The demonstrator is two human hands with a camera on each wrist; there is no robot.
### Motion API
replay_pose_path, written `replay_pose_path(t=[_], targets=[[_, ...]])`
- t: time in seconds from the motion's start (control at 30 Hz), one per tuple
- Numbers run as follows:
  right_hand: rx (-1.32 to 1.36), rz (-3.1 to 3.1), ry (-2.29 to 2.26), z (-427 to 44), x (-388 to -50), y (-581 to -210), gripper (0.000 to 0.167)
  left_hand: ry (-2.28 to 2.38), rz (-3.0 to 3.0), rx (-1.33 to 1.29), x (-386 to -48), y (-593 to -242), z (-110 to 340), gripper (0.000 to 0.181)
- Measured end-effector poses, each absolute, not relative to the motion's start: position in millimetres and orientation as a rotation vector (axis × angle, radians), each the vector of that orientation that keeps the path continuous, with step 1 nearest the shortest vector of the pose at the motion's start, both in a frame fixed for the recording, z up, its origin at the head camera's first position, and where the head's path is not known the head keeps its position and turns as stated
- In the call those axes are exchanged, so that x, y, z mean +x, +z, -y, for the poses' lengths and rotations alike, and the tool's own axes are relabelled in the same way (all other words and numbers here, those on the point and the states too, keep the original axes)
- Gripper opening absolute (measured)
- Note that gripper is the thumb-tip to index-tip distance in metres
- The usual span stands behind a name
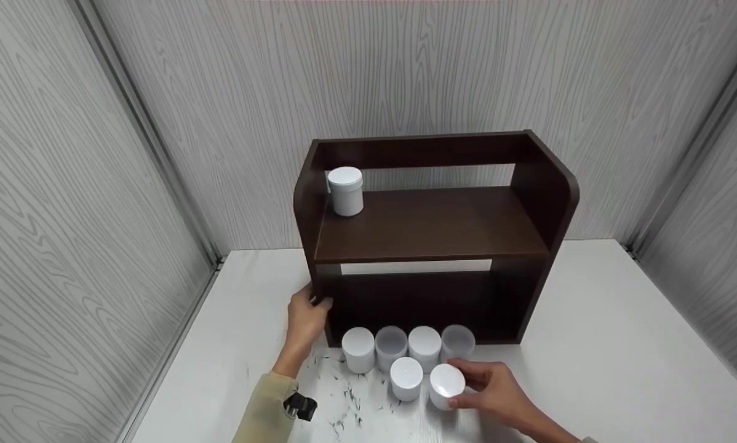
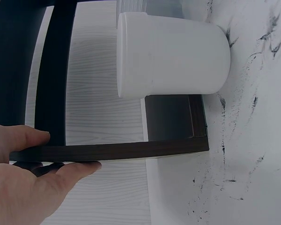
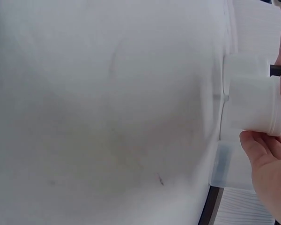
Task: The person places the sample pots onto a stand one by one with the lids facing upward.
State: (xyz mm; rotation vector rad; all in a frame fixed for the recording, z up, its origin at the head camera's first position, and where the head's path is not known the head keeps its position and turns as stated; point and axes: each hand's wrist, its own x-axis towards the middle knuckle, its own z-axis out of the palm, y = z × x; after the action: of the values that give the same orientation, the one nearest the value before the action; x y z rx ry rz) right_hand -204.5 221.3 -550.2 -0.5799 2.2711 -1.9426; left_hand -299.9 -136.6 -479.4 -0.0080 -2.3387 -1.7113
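My left hand [image 1: 306, 319] grips the left side panel of a dark brown wooden shelf [image 1: 433, 224], thumb on one face and fingers on the other in the left wrist view. In my right hand [image 1: 497, 392] is a white lidded jar [image 1: 446, 386], pinched between thumb and fingers at the table's front. Just left of it stands another white jar [image 1: 406, 378]. Behind these, a row along the shelf's front holds a white jar [image 1: 358, 351], a translucent open-looking container [image 1: 391, 347], a second white jar [image 1: 424, 346] and a second translucent container [image 1: 458, 341].
One white lidded jar [image 1: 346, 192] stands at the left end of the upper shelf board. Dark scuff marks [image 1: 349, 400] spot the white table [image 1: 254, 283]. Grey wood-grain panels [image 1: 221, 111] enclose the back and both sides.
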Motion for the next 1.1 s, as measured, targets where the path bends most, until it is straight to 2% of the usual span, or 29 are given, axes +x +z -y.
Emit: replay_pose_path(t=[0.63,1.1], targets=[[-0.515,-2.172,-1.971,-223.7,-197.7,-515.3,0.072,-1.714,2.327,-0.015,-300.6,-480.6,136.4,0.051],[-0.506,-2.174,-1.951,-224.8,-200.3,-476.4,0.075,-1.728,2.302,0.014,-298.5,-479.9,133.4,0.052]])
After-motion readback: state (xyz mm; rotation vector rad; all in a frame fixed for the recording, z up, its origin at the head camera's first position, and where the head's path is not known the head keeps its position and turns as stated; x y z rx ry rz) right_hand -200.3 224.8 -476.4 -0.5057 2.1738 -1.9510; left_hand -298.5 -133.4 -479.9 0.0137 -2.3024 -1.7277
